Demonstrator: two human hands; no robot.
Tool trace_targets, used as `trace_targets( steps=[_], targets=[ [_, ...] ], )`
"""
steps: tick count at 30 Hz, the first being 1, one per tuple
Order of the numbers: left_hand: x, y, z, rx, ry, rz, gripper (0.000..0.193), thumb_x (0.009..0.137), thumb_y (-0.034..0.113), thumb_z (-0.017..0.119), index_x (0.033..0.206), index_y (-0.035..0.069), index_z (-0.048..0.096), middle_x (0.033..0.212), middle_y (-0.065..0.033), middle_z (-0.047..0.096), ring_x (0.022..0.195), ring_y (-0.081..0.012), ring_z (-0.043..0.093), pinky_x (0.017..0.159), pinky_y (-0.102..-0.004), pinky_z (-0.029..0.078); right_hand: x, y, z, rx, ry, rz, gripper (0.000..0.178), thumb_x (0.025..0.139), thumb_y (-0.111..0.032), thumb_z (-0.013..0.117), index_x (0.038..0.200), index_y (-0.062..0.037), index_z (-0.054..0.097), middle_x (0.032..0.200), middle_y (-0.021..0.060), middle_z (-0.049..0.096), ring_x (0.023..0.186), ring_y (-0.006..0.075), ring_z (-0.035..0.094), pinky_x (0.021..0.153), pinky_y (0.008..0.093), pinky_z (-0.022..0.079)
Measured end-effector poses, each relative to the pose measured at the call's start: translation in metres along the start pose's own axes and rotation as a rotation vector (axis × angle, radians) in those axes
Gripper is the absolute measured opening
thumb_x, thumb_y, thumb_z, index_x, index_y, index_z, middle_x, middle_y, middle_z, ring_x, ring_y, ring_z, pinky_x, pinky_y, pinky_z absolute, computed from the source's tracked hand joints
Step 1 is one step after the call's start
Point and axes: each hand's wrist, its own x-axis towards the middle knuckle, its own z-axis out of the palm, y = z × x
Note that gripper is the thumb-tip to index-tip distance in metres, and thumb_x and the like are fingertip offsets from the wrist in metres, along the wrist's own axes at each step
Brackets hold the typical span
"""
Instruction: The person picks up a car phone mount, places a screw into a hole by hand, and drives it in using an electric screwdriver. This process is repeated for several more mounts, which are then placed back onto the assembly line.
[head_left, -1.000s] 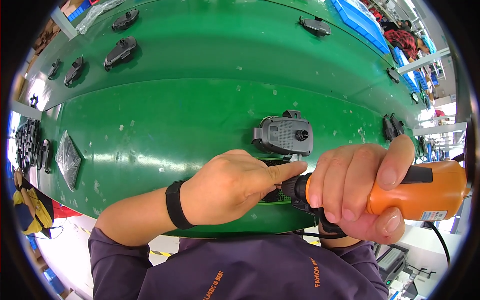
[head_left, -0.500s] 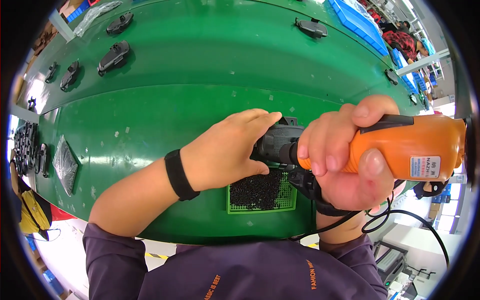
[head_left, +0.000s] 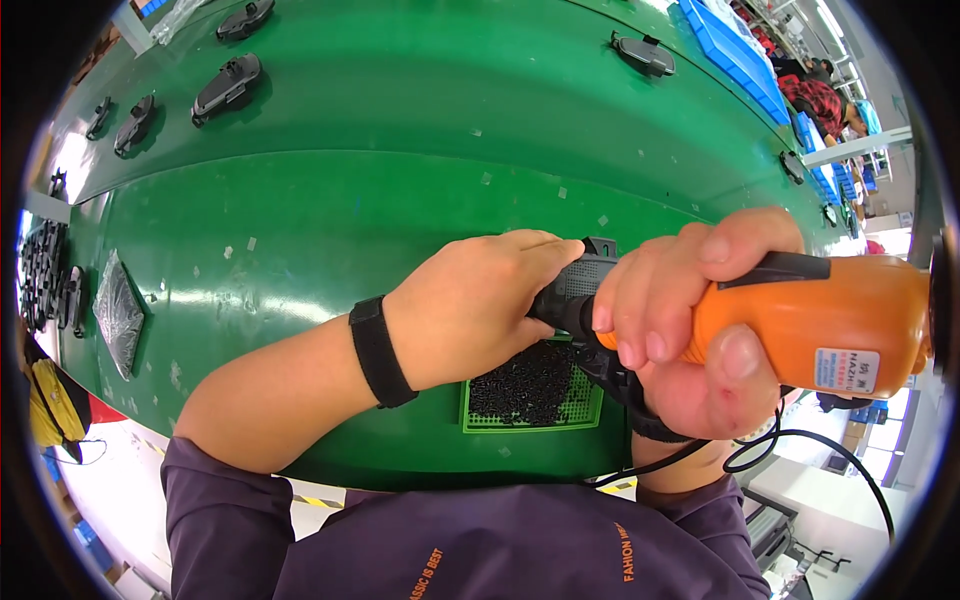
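Note:
My left hand (head_left: 478,302), with a black band at the wrist, is closed around a dark grey plastic housing (head_left: 590,275) with a meshed face. Wrapped in my right hand (head_left: 665,295) is an orange electric screwdriver (head_left: 845,300), lying almost level. Its black nose end points left and meets the housing; the bit's tip is hidden by my hands. Just below the housing sits a green basket (head_left: 533,428) holding many small black screws (head_left: 525,388), partly covered by my left hand.
Several dark phone-holder-like units stand on the green table (head_left: 380,200), one at far left (head_left: 228,88) and one at far right (head_left: 645,55). A clear plastic bag (head_left: 122,315) lies left. Blue trays (head_left: 735,60) line the far right. A black cord (head_left: 840,450) hangs at right.
Both hands, with the housing and screwdriver, sit slightly further right and lower in the picture. The surroundings have shifted a little too. Both grips look the same.

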Motion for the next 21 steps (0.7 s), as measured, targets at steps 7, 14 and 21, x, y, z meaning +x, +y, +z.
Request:
trace_targets(
  steps=[7, 14, 21],
  targets=[
    [0.004, -0.001, 0.001, -0.024, -0.027, -0.033, 0.062, 0.074, 0.009, 0.079, 0.13, -0.006, 0.058, 0.118, -0.0218, 0.067, 0.108, -0.0387, 0.065, 0.092, -0.0431, 0.055, 0.002, 0.0, 0.01, -0.044, 0.029, 0.078, 0.036, 0.094, -0.033, 0.068, 0.107, -0.0073, 0.046, 0.068, 0.0032, 0.054, 0.053, 0.0156, 0.053, 0.059, 0.0345, 0.05],
    [0.01, 0.003, -0.002, -0.034, -0.044, -0.043, 0.059, 0.074, 0.01, 0.079, 0.128, -0.006, 0.059, 0.116, -0.0216, 0.067, 0.107, -0.0387, 0.065, 0.092, -0.0434, 0.054, 0.007, 0.002, 0.011, -0.005, -0.001, 0.115, 0.037, 0.091, -0.035, 0.072, 0.1, -0.0087, 0.048, 0.066, 0.0022, 0.053, 0.051, 0.0153, 0.053, 0.057, 0.0338, 0.05],
    [0.008, 0.003, 0.007, -0.061, 0.014, -0.069, 0.054, 0.075, 0.009, 0.079, 0.125, -0.003, 0.061, 0.115, -0.0212, 0.068, 0.107, -0.0387, 0.065, 0.091, -0.0436, 0.054, 0.008, 0.001, 0.001, 0.046, 0.012, 0.11, 0.036, 0.092, -0.034, 0.072, 0.103, -0.0084, 0.048, 0.066, 0.0021, 0.054, 0.052, 0.0154, 0.053, 0.058, 0.0338, 0.05]
  ],
)
